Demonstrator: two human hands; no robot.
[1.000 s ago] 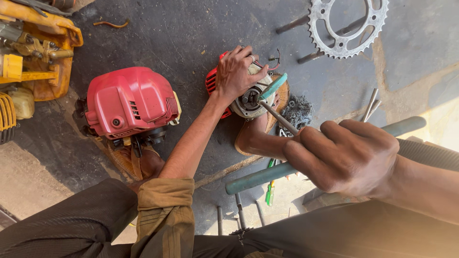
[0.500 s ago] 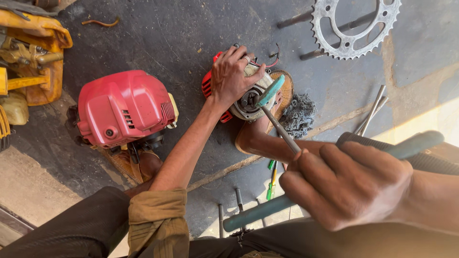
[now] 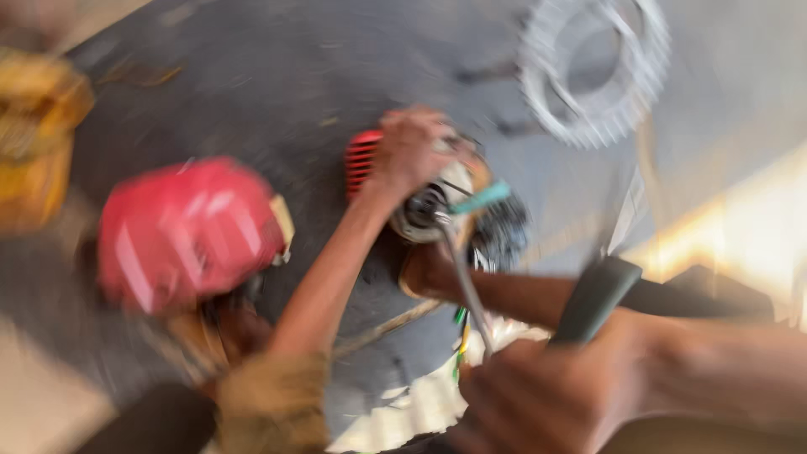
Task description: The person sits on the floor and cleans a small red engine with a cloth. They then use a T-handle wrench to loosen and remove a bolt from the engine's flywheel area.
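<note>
Left hand (image 3: 412,147): laid on top of the small engine (image 3: 429,202), fingers curled over its upper edge; the blur hides how tightly they press.
Right hand (image 3: 546,395): low in the view, fingers wrapped round a thin metal rod (image 3: 466,286) and a dark tube (image 3: 593,298).
Engine: on the dark floor (image 3: 277,76) near the middle of the view, red fins showing at its left side, grey round housing under the hand.
Rod: runs from the right hand up to the engine's housing, tip at or in it; contact is too blurred to tell.
Teal piece (image 3: 479,199): sticks out to the right of the housing, just beside the rod's tip.
Foot (image 3: 429,273): bare, just below the engine, touching or nearly touching it.
Red cover (image 3: 189,231): left of the left forearm, well apart from the engine.
Sprocket (image 3: 593,67): toothed ring on the floor, upper right, apart from both hands.
Yellow machine (image 3: 38,134): at the left edge, far from the hands.
In the way: the left hand covers the engine's top; motion blur smears every edge.
</note>
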